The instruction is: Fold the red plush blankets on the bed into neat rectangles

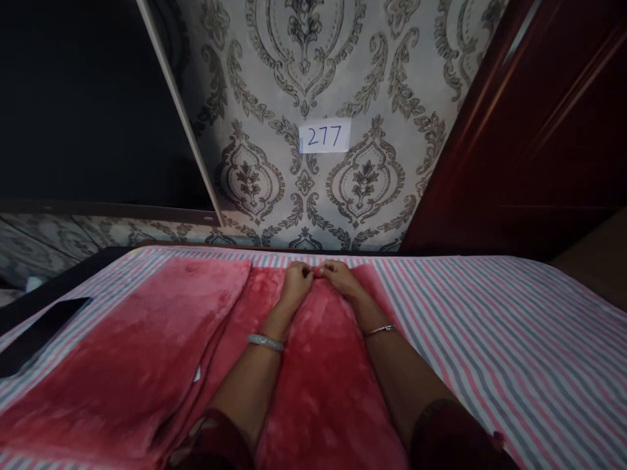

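Note:
A plush red-pink blanket (323,352) lies partly folded on a striped cloth. Its left part is doubled over in a flat panel with layered edges. At the far edge of the blanket, my left hand (296,282) is closed in a pinch on the fabric. Close beside it, my right hand (339,277) pinches the same edge, fingertips almost meeting the left ones. Between my forearms the plush surface runs toward me. A small white tag (197,374) shows at the fold's layered edge.
Pink, grey and white striped cloth (494,326) covers the surface. A dark phone-like slab (44,329) lies at the left edge. Behind are a large screen (98,111), patterned wallpaper with a paper marked 277 (324,136), and a dark red wooden panel (529,130) at right.

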`<action>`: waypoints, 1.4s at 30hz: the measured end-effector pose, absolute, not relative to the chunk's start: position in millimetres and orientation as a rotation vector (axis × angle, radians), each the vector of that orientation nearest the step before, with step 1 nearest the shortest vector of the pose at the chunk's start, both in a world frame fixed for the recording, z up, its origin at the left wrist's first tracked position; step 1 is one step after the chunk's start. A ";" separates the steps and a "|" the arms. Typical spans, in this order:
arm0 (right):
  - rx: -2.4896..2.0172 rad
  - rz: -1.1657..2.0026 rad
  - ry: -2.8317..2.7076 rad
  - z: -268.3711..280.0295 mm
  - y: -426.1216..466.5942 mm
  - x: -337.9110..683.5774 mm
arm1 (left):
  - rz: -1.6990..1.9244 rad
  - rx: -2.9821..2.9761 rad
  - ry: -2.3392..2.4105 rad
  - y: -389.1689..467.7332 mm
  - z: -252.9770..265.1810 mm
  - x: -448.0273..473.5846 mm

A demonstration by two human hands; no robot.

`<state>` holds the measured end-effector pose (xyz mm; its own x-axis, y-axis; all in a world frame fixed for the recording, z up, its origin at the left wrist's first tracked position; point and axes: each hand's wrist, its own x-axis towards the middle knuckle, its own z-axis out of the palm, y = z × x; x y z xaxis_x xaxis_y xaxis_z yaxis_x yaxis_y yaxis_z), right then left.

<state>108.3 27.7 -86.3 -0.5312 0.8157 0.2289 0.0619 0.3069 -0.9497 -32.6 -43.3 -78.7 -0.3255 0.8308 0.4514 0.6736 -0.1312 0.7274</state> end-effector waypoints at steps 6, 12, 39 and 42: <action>-0.805 1.257 -1.850 -86.1 27.3 107.0 | 1.363 1.772 2.010 -46.4 -74.0 -28.0; -0.834 1.219 -1.855 -84.7 25.5 107.0 | 1.288 1.785 2.066 -48.4 -71.9 -23.9; -0.881 1.193 -1.850 -81.4 23.4 105.8 | 1.408 1.688 1.986 -47.7 -70.8 -32.4; -0.878 1.193 -1.850 -82.3 23.4 105.7 | 1.398 1.691 1.978 -46.9 -72.4 -32.6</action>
